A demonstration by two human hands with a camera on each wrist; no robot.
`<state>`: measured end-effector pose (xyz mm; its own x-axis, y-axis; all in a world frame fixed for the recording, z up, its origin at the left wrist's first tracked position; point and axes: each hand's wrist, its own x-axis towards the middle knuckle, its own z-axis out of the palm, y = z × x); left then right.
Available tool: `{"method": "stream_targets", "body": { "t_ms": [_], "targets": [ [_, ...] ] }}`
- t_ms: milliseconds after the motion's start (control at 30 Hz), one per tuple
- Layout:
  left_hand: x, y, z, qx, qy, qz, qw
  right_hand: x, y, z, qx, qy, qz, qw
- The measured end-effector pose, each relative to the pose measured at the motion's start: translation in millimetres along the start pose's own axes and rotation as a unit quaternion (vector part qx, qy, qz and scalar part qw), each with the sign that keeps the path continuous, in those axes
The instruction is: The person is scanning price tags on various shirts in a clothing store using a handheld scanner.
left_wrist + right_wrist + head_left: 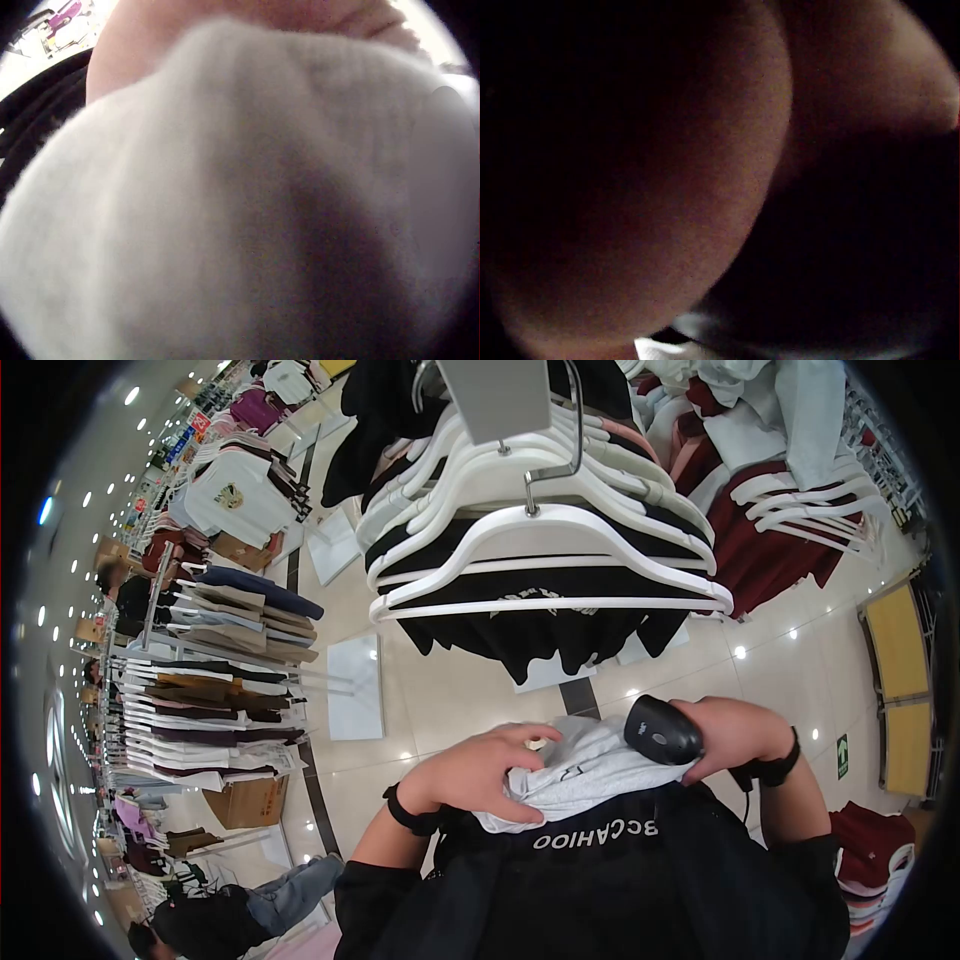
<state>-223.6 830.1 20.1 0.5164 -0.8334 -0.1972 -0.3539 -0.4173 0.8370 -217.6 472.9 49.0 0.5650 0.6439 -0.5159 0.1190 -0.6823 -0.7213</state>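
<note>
A light grey garment (575, 785) lies bunched up against the front of the person's black top. My left hand (490, 765) grips its left side, thumb along the near edge and fingers bent over the cloth. The same pale fabric (217, 195) fills most of the left wrist view, blurred. My right hand (735, 732) holds a black barcode scanner (662, 730) with a rounded head, at the garment's right side. The right wrist view is dark and mostly shows the skin of the hand (705, 187), with a sliver of white cloth (660, 349) at the bottom.
Ahead hangs a rack of black garments (590, 630) on white hangers (550, 525). Further racks of clothes (210, 715) line the left side, with a cardboard box (245, 803) below. Dark red clothes (765, 555) hang at the right. A person (235, 910) is at the lower left.
</note>
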Motion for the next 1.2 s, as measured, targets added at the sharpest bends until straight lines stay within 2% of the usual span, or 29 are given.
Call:
{"method": "stream_targets", "body": {
  "t_ms": [33,67,100,167,333,367,433,500,533,567,600,633,667,700,733,767,800,833,867,900,933,967,1000,1033,1067,1100,1133,1167,1200],
  "targets": [
    [6,-5,4,-0.043,-0.005,0.049,0.998,8,11,6,-0.002,0.003,-0.002,1.000],
    [9,-8,7,-0.087,-0.011,0.097,0.991,14,26,14,0.057,0.008,-0.052,0.997],
    [8,-8,5,-0.084,-0.011,0.100,0.991,19,40,20,0.115,0.012,-0.103,0.988],
    [2,-10,0,-0.196,-0.002,-0.032,0.980,21,62,28,0.164,-0.002,-0.090,0.982],
    [-7,-26,-4,-0.254,0.010,-0.078,0.964,22,97,50,0.234,0.045,-0.053,0.970],
    [-5,-24,-2,-0.249,0.046,-0.070,0.965,21,95,49,0.229,0.050,-0.055,0.971],
    [-3,-28,3,-0.240,0.085,-0.056,0.965,18,92,45,0.262,0.026,0.063,0.963],
    [3,-25,1,-0.077,0.032,-0.006,0.996,12,88,35,0.247,0.038,0.037,0.967],
    [1,-22,-6,-0.019,-0.093,-0.148,0.984,7,85,29,0.239,0.046,0.013,0.970],
    [5,-24,-10,-0.018,-0.088,-0.148,0.985,0,79,24,0.234,0.053,-0.011,0.971],
    [9,-27,-12,0.002,-0.116,-0.185,0.976,-14,58,10,0.226,0.051,0.031,0.972],
    [12,-32,-12,0.023,-0.146,-0.221,0.964,-26,48,1,0.225,0.052,0.030,0.972],
    [6,-42,-7,0.056,-0.048,-0.083,0.994,-36,42,-7,0.179,0.077,-0.020,0.981],
    [7,-36,-11,0.057,-0.047,-0.083,0.994,-47,35,-14,0.132,0.101,-0.070,0.984],
    [8,-27,-18,0.054,0.030,0.043,0.997,-60,26,-23,0.103,0.122,-0.091,0.983],
    [10,-14,-25,0.049,0.107,0.168,0.979,-74,19,-30,0.074,0.142,-0.111,0.981],
    [6,1,-36,0.048,0.110,0.170,0.978,-90,24,-35,0.094,0.159,-0.121,0.975],
    [-3,20,-50,-0.012,0.067,0.085,0.994,-110,44,-33,0.070,0.219,-0.131,0.964],
    [-10,39,-63,-0.072,0.024,0.000,0.997,-119,48,-30,0.216,0.295,-0.167,0.916],
    [-13,55,-76,-0.073,0.028,0.003,0.997,-127,48,-37,0.231,0.319,-0.195,0.898],
    [-15,71,-88,-0.005,0.119,0.086,0.989,-116,33,-39,0.379,0.373,-0.278,0.800],
    [-17,86,-100,0.064,0.208,0.168,0.962,-119,44,-60,0.276,0.442,-0.302,0.798],
    [-18,100,-109,0.047,0.263,0.194,0.944,-116,16,-89,0.120,0.458,-0.372,0.799],
    [-19,112,-118,0.031,0.315,0.221,0.922,-119,12,-106,0.219,0.500,-0.389,0.743],
    [-12,125,-123,-0.015,0.379,0.275,0.883,-133,-14,-126,0.160,0.545,-0.386,0.727],
    [-4,137,-128,-0.062,0.439,0.326,0.835,-117,-65,-130,0.307,0.512,-0.456,0.660],
    [0,142,-145,0.029,0.416,0.383,0.824,-145,-58,-165,0.372,0.443,-0.430,0.693],
    [2,148,-160,0.121,0.389,0.434,0.804,-142,-72,-163,0.368,0.442,-0.432,0.695],
    [2,163,-163,0.152,0.456,0.384,0.788,-130,-92,-182,0.300,0.496,-0.448,0.681]
  ]
}}
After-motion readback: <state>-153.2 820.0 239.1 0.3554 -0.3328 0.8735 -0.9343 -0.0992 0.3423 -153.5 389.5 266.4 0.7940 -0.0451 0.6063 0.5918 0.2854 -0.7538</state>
